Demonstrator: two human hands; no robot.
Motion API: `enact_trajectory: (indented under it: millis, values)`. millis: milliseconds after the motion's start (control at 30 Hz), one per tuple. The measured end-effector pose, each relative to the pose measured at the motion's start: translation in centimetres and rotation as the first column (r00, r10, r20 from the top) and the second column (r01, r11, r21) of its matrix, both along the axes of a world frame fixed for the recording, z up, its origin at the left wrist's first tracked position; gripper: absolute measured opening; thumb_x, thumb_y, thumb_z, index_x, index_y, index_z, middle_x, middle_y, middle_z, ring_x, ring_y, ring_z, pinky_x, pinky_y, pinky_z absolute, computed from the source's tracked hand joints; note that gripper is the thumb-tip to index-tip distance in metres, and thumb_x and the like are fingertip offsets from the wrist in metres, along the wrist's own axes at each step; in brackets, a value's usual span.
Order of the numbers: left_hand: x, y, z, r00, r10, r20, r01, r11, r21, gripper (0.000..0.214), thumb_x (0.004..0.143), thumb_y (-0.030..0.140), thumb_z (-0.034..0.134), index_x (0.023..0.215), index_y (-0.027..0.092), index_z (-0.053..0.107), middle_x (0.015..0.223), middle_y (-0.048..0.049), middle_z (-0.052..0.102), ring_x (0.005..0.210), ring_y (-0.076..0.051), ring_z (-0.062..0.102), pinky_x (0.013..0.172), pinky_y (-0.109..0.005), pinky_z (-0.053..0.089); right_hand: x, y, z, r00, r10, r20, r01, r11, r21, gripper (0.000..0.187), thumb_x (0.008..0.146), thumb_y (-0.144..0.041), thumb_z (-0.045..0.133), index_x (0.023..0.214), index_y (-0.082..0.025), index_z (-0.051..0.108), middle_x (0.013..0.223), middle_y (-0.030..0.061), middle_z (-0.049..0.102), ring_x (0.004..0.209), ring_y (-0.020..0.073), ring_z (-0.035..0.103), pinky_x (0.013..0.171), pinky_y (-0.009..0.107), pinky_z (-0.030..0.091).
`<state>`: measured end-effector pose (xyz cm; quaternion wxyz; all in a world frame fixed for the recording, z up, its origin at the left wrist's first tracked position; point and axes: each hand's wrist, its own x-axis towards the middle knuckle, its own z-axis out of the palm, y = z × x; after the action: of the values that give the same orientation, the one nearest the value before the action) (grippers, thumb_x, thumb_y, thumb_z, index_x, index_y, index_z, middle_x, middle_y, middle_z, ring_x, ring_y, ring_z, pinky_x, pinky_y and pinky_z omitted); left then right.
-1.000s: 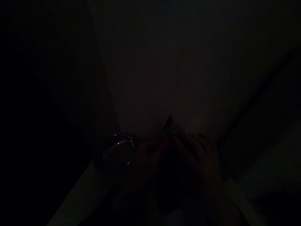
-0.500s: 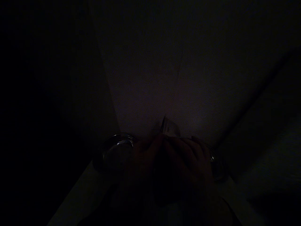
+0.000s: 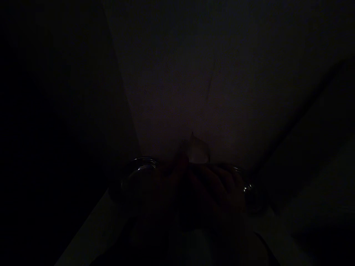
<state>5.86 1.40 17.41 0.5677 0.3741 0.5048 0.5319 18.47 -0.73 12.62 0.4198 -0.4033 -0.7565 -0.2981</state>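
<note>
The view is very dark, and only outlines show. My left hand [image 3: 168,181] and my right hand [image 3: 222,186] meet in the lower middle, with their fingertips close together. Both look closed in a pinch around a small pale piece [image 3: 199,152], which pokes up beyond the fingers with a pointed corner. Its kind cannot be made out. Beside my left hand is a shiny metal dish [image 3: 144,159] with a rounded rim. A second shiny metal dish [image 3: 247,187] lies partly hidden behind my right hand.
A pale surface [image 3: 166,92] stretches beyond the hands, with a faint line across it. Along the right runs a dark diagonal band [image 3: 305,105]. A lighter strip [image 3: 88,225] shows at lower left. Deep shadow hides the far left.
The pale piece has turned slightly, showing more of its broad face, and has shifted a little left. My right hand has also moved slightly left. The picture has grown darker.
</note>
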Motion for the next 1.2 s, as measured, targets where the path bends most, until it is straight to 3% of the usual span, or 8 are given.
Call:
enact_trajectory:
  millis: [200,400,533,700,833,933,1100,1200]
  values:
    - [0.1,-0.2,0.1,0.999,-0.046,0.005,0.047,0.997,-0.054,0.024,0.063,0.04,0.075,0.073,0.019,0.074,0.077,-0.0048,0.076,0.079,-0.022,0.07,0.067,-0.028,0.053,1.3,0.5,0.9,0.991,-0.128,0.03,0.128,0.992,-0.002,0.031,0.09,-0.019,0.046,0.116,-0.015,0.062,0.111,0.0134,0.065,0.099,0.0259,0.053,0.093,0.051,0.038]
    - [-0.1,0.0,-0.4,1.0,0.018,0.021,-0.018,1.0,0.013,0.027,0.063,0.043,0.073,0.072,0.018,0.073,0.073,-0.0053,0.074,0.077,-0.023,0.07,0.065,-0.03,0.053,0.2,0.0,-0.1,0.999,-0.033,0.011,0.033,0.999,0.0,0.029,0.09,-0.016,0.048,0.115,-0.017,0.062,0.114,0.011,0.065,0.105,0.0259,0.053,0.098,0.052,0.035]
    - [-0.3,0.3,-0.7,0.994,0.097,-0.058,-0.094,0.994,0.059,0.025,0.065,0.044,0.072,0.074,0.02,0.073,0.076,-0.0036,0.075,0.078,-0.022,0.069,0.066,-0.029,0.052,-0.4,-0.2,-0.6,1.0,0.008,0.005,-0.008,0.999,0.04,0.026,0.09,-0.014,0.049,0.112,-0.016,0.063,0.111,0.0094,0.067,0.103,0.0245,0.054,0.097,0.051,0.036]
    - [-0.3,-0.1,-0.3,0.996,-0.053,-0.065,0.056,0.997,0.05,0.027,0.067,0.045,0.071,0.076,0.02,0.075,0.076,-0.0052,0.075,0.08,-0.023,0.07,0.067,-0.029,0.053,0.8,0.2,0.2,0.997,-0.079,0.013,0.079,0.997,0.004,0.029,0.091,-0.015,0.046,0.116,-0.014,0.06,0.112,0.0122,0.066,0.101,0.0253,0.053,0.097,0.051,0.036]
    - [-0.1,-0.4,0.2,0.997,-0.071,-0.037,0.071,0.997,0.009,0.023,0.066,0.041,0.073,0.075,0.02,0.075,0.078,-0.0045,0.076,0.081,-0.021,0.07,0.069,-0.027,0.053,1.5,0.5,0.8,0.991,-0.131,0.01,0.131,0.991,0.016,0.029,0.09,-0.017,0.046,0.114,-0.013,0.062,0.109,0.0139,0.066,0.097,0.0263,0.054,0.092,0.05,0.038]
    - [-0.1,-0.1,-0.2,0.999,-0.033,-0.013,0.033,0.999,-0.007,0.024,0.064,0.042,0.075,0.073,0.019,0.074,0.076,-0.0039,0.075,0.078,-0.021,0.07,0.067,-0.027,0.053,1.1,0.4,0.5,0.996,-0.083,0.015,0.083,0.997,0.01,0.03,0.091,-0.016,0.046,0.116,-0.013,0.061,0.113,0.0134,0.065,0.101,0.0268,0.053,0.095,0.051,0.037]
    - [-0.5,0.5,-1.4,0.993,0.024,0.112,-0.033,0.996,0.079,0.029,0.064,0.044,0.075,0.079,0.019,0.073,0.076,-0.0023,0.074,0.077,-0.019,0.07,0.066,-0.025,0.053,-0.2,-0.2,-0.5,1.0,0.006,0.006,-0.006,0.999,0.049,0.026,0.09,-0.016,0.05,0.112,-0.014,0.063,0.113,0.0104,0.066,0.105,0.0257,0.053,0.097,0.052,0.037]
    - [-0.5,0.5,-1.5,0.997,0.021,0.069,-0.026,0.997,0.07,0.031,0.064,0.046,0.074,0.077,0.018,0.073,0.076,-0.0038,0.074,0.077,-0.02,0.07,0.065,-0.026,0.053,-0.2,-0.2,-0.5,1.0,-0.004,-0.002,0.004,0.999,0.051,0.026,0.092,-0.017,0.047,0.113,-0.015,0.062,0.112,0.01,0.067,0.104,0.0256,0.053,0.097,0.053,0.036]
